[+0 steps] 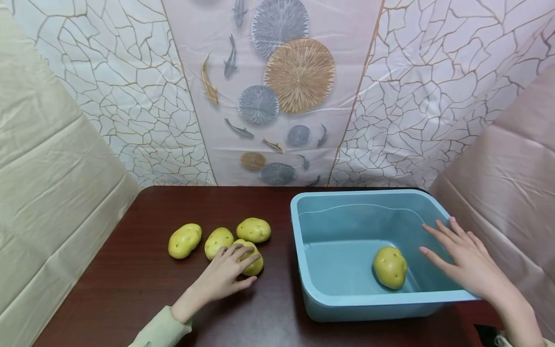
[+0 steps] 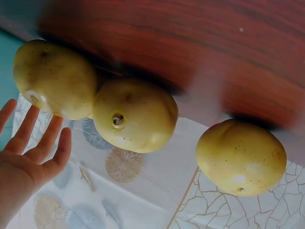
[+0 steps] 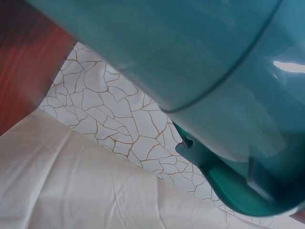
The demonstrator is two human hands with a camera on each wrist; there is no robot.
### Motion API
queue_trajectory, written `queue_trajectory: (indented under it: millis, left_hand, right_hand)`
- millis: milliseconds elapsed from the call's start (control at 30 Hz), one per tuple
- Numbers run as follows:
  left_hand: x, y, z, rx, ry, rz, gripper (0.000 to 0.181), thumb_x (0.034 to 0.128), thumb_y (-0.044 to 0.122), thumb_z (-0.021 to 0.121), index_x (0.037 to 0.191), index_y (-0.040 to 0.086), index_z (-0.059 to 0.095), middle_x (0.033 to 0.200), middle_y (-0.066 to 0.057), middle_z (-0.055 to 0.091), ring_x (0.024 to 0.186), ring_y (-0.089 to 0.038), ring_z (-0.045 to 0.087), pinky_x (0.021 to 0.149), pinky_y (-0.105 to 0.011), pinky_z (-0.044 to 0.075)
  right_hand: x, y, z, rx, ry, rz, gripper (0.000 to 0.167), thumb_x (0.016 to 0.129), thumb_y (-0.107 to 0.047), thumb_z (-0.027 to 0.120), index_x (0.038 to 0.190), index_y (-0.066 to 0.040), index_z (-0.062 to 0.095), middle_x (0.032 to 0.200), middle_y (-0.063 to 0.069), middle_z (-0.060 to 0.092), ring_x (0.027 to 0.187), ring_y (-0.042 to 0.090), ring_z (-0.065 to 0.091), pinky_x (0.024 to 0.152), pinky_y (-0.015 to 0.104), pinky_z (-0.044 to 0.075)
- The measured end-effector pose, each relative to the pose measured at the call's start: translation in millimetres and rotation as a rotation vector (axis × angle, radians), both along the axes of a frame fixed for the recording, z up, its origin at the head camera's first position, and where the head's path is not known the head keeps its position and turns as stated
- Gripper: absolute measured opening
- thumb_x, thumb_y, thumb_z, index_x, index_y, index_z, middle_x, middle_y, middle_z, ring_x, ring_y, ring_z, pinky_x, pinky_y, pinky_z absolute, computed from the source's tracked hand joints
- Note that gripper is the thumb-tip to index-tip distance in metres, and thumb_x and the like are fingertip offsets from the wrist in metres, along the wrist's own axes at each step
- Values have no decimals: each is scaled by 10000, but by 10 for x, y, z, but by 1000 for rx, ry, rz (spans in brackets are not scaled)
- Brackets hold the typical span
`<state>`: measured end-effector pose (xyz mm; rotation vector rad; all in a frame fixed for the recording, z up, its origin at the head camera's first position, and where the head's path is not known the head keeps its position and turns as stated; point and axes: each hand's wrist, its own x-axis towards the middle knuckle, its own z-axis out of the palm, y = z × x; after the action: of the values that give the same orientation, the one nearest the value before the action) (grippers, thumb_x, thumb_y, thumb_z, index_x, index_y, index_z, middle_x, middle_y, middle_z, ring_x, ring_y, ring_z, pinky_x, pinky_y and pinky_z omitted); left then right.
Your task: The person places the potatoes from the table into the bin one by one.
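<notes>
My left hand (image 1: pixel 225 272) lies over the nearest potato (image 1: pixel 256 265) of a small group on the table, its fingers spread across the top. In the left wrist view the fingers (image 2: pixel 46 143) look extended beside a potato (image 2: pixel 55 78), not wrapped round it. Close by are a potato (image 1: pixel 218 242) and a further potato (image 1: pixel 254 230), with another potato (image 1: pixel 184 240) apart on the left. At the right side of a blue plastic tub (image 1: pixel 381 301), my right hand (image 1: pixel 470 260) reaches over the rim with fingers spread. Inside the tub sits one potato (image 1: pixel 390 267).
A dark reddish-brown table (image 1: pixel 143 289) carries everything. Behind it hangs a patterned cloth (image 1: pixel 277 144), and pale cloth (image 1: pixel 498 193) slopes down at the right, close to the tub. The tub's outer wall (image 3: pixel 181 57) fills much of the right wrist view.
</notes>
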<state>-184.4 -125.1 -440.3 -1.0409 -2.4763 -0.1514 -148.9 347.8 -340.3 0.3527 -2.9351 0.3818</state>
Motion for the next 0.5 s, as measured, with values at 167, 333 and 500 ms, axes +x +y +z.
queue_trajectory:
  millis: [167,333,500]
  left_hand:
    - [-29,-4,-2,-4,-5,-6,438,754,382,648,1142,188,590,1136,-35,566,1067,-273,499,746,-446,413]
    - [-63,-9,3,-16,-12,-5,428,779,401,616,1151,192,586,1142,-44,566,1068,-276,507,755,-447,418]
    - [-104,-22,-6,-25,-18,-8,435,774,401,619,1151,186,587,1145,-45,567,1055,-272,510,767,-454,428]
  right_hand:
    - [2,0,4,-4,-5,2,602,885,-391,488,1343,-21,362,1361,357,257,1360,292,-166,1024,566,-161]
    - [1,3,2,-2,1,2,602,884,-391,491,1343,-23,363,1360,356,261,1361,289,-162,1025,565,-159]
    - [-2,8,0,-1,9,6,598,883,-386,495,1340,-22,368,1356,355,269,1363,287,-158,1028,565,-153]
